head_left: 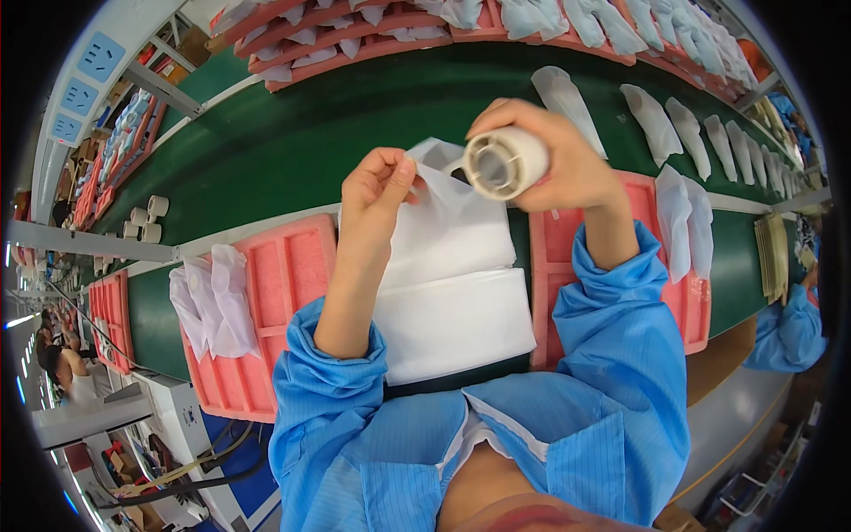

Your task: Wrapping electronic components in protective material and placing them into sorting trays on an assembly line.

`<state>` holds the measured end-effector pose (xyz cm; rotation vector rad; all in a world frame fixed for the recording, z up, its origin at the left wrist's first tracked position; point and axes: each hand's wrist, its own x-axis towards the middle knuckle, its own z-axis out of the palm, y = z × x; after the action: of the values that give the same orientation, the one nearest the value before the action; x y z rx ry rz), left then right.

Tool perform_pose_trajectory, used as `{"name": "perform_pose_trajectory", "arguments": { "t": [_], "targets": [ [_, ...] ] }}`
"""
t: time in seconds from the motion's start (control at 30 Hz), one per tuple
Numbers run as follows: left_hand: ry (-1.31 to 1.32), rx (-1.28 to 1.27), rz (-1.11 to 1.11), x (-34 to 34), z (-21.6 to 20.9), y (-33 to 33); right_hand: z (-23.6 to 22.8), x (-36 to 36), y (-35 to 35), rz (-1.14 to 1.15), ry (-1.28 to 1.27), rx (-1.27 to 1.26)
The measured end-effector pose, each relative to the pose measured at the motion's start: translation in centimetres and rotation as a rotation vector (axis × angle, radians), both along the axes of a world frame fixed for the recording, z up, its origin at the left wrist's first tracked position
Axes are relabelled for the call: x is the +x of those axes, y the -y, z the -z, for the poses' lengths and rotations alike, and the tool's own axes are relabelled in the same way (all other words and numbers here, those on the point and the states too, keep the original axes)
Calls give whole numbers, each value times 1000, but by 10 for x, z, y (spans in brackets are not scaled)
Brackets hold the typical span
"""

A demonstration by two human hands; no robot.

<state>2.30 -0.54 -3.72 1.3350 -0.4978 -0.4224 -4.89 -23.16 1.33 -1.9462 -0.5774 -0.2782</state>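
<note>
My left hand (376, 193) pinches the edge of a thin, translucent white bag (436, 193) between thumb and fingers. My right hand (572, 158) is wrapped round a white plastic cylinder (530, 158). The cylinder's hollow, ribbed end faces me, and a small tab at its side meets the bag's edge; whether the tab is inside the bag I cannot tell. Below both hands lie two flat piles of white bags, the nearer pile (454, 328) overlapping the farther pile (452, 253).
Pink compartment trays flank the bags: a left tray (288, 270) and a right tray (551, 253), both holding bagged pieces. Across the green belt (355, 106), bagged pieces (651, 122) lie in a row at right. Bare cylinders (157, 207) stand at left. Stacked trays (346, 55) line the back.
</note>
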Motion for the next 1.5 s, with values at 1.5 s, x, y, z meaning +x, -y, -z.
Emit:
{"name": "perform_pose_trajectory", "arguments": {
  "t": [1.5],
  "targets": [
    [719, 18, -483, -20, -22, -2, 38, 1, -61, 531, 214, -375]
  ]
}}
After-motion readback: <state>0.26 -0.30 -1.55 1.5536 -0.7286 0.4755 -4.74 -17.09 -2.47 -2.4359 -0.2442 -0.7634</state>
